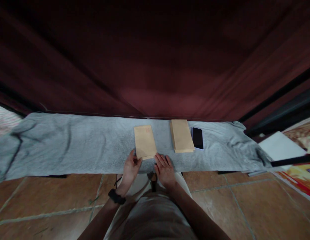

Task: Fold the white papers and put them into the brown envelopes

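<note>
Covering the bench, a grey cloth beneath dark red curtain.

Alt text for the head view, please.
Both hands, left hand and right hand, touch the near edge of a tan envelope on a grey cloth. A stack of envelopes and a dark phone lie to its right.

Two hands are in view: the left hand and the right hand. One single tan envelope lies on one grey cloth. One stack of tan envelopes lies there too; its count cannot be told. One black phone. One dark wristband.
</note>
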{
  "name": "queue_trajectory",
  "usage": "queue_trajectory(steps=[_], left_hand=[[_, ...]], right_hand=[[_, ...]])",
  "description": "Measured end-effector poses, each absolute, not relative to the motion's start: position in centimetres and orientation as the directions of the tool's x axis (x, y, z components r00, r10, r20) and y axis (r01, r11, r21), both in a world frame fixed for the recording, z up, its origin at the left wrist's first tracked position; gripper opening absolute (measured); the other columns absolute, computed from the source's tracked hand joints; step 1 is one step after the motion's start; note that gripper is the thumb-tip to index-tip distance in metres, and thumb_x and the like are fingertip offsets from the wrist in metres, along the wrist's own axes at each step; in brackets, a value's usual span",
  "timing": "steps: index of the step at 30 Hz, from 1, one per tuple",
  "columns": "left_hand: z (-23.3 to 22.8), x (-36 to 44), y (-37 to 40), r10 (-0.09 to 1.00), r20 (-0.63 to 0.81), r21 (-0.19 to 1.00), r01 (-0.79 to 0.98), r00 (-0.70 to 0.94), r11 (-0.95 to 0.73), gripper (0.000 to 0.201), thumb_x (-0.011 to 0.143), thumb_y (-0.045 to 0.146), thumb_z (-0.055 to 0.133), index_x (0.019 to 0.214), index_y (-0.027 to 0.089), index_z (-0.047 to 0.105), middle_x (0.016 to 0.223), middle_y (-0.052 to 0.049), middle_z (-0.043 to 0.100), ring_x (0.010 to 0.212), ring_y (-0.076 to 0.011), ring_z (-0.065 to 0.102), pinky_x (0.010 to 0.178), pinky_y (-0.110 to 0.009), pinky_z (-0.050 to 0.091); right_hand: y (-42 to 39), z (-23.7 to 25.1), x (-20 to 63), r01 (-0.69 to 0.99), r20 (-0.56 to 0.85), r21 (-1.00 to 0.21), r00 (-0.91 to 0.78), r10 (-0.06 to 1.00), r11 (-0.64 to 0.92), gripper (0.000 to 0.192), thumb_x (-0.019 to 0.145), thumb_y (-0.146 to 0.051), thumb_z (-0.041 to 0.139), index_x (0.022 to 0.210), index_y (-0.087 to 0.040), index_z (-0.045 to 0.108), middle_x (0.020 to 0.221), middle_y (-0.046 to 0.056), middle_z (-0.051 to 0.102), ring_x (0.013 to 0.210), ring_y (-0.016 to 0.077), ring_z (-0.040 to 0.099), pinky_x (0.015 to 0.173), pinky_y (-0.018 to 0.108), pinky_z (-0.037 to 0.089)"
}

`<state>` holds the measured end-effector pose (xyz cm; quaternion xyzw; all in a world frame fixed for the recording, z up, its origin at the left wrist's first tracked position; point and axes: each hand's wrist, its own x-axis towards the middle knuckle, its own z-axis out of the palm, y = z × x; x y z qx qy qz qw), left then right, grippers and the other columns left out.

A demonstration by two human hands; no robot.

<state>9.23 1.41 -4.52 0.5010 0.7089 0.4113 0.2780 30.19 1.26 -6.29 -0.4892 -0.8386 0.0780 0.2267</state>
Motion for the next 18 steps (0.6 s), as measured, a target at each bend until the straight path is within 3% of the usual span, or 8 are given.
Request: queue_trajectory(steps=[3, 8, 13, 18], left_hand=[[-4.5, 9.6, 2.2, 0.921, -0.066, 0.911, 0.354, -0.384, 0.213, 0.057, 0.075, 0.036, 0.066, 0.129, 0.017, 0.059, 0.084, -0.004, 0.074, 0.077, -0.0246, 0.07, 0.077, -0.04, 0.057], [-4.1, 10.8, 2.4, 0.918, -0.081, 0.979, 0.143, -0.388, 0.147, 0.038, 0.073, 0.038, 0.066, 0.105, 0.019, 0.065, 0.102, -0.008, 0.076, 0.091, -0.0246, 0.071, 0.089, -0.042, 0.057], [-2.1, 12.8, 1.4, 0.939, -0.047, 0.991, 0.104, -0.342, 0.088, 0.035, 0.079, 0.034, 0.065, 0.11, 0.019, 0.062, 0.106, -0.007, 0.074, 0.095, -0.0208, 0.07, 0.091, -0.037, 0.055], [-0.4, 14.5, 1.1, 0.972, -0.005, 0.99, 0.137, -0.237, 0.038, 0.04, 0.083, 0.038, 0.066, 0.119, 0.02, 0.061, 0.085, 0.0, 0.07, 0.082, -0.0172, 0.069, 0.083, -0.033, 0.054]], right_hand=[[1.2, -6.2, 30.2, 0.792, 0.294, -0.343, -0.419, 0.859, 0.504, 0.044, 0.107, -0.028, 0.047, 0.15, -0.019, 0.054, 0.152, 0.008, 0.057, 0.141, 0.0221, 0.051, 0.126, 0.045, 0.024], [1.5, -5.5, 29.7, 0.791, 0.254, -0.367, -0.422, 0.871, 0.49, 0.048, 0.106, -0.024, 0.045, 0.154, -0.019, 0.048, 0.153, 0.009, 0.057, 0.14, 0.0237, 0.051, 0.122, 0.044, 0.033], [2.1, -4.3, 27.9, 0.808, 0.237, -0.379, -0.387, 0.891, 0.451, 0.053, 0.106, -0.031, 0.047, 0.158, -0.023, 0.042, 0.143, 0.013, 0.062, 0.125, 0.0275, 0.06, 0.107, 0.042, 0.049], [3.5, -3.1, 27.1, 0.795, 0.173, -0.511, -0.276, 0.945, 0.326, 0.044, 0.104, -0.02, 0.041, 0.144, -0.02, 0.059, 0.121, 0.013, 0.071, 0.102, 0.0245, 0.07, 0.086, 0.033, 0.058]])
